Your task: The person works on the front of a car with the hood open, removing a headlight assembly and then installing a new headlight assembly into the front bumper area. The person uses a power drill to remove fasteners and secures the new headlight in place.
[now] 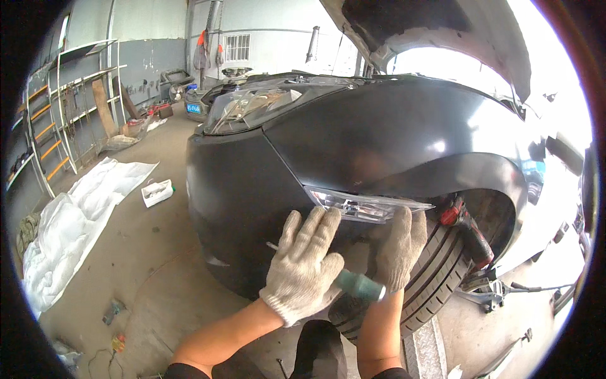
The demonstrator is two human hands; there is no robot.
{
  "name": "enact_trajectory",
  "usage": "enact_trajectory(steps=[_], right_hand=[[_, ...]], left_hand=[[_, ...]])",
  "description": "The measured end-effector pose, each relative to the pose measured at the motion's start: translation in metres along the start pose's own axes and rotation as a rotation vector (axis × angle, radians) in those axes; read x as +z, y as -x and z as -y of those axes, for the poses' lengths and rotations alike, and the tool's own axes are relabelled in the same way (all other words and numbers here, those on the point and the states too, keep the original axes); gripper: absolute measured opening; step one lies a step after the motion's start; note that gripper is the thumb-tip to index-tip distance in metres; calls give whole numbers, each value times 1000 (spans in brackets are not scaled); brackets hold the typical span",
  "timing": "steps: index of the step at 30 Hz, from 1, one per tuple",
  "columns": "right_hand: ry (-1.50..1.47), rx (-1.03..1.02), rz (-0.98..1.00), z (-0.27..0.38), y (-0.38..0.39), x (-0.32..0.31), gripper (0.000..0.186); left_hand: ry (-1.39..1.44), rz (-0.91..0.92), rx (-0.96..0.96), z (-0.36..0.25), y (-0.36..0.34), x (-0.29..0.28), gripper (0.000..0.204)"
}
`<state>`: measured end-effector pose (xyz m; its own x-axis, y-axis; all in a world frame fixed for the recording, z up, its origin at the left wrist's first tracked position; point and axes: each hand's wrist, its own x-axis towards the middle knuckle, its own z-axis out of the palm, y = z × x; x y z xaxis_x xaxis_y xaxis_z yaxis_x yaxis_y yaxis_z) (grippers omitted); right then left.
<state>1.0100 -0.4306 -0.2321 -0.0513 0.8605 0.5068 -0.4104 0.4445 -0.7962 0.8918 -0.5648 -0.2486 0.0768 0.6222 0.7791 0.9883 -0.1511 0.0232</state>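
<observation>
Both my hands wear off-white knit gloves and are raised against a black car's front corner. The fingers of my left hand (306, 262) stretch up to the lower edge of a narrow clear lamp (363, 207), between bumper and fender. A screwdriver with a green handle (360, 285) is tucked under that hand's palm and thumb; its thin shaft shows past the far side. My right hand (399, 249) has its fingers extended at the lamp's right part, slightly blurred. The screwdriver handle crosses in front of the right wrist. The palms are hidden.
A red and black cordless power tool (467, 230) rests on top of the tire (435, 271) in the wheel arch. The hood (442, 31) is raised. White sheeting (79, 221) and a small white box (157, 193) lie on the floor at left, near metal shelving (85, 79).
</observation>
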Motion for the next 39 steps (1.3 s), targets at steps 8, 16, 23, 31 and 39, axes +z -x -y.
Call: enact_trajectory(steps=[8,16,23,31,39], right_hand=[[-112,76,73,-5,-2,-11,32],[-173,20,66,-14,-3,-19,37],[-208,34,77,-8,0,-20,32],[1192,-690,278,-36,-33,-64,34],[1021,-34,218,-14,-16,-32,38]], left_hand=[[-112,51,27,6,-2,10,33],[-87,35,66,13,3,9,29],[-19,8,67,13,2,13,27],[137,-199,14,3,1,25,19],[193,-227,-25,5,12,29,25]])
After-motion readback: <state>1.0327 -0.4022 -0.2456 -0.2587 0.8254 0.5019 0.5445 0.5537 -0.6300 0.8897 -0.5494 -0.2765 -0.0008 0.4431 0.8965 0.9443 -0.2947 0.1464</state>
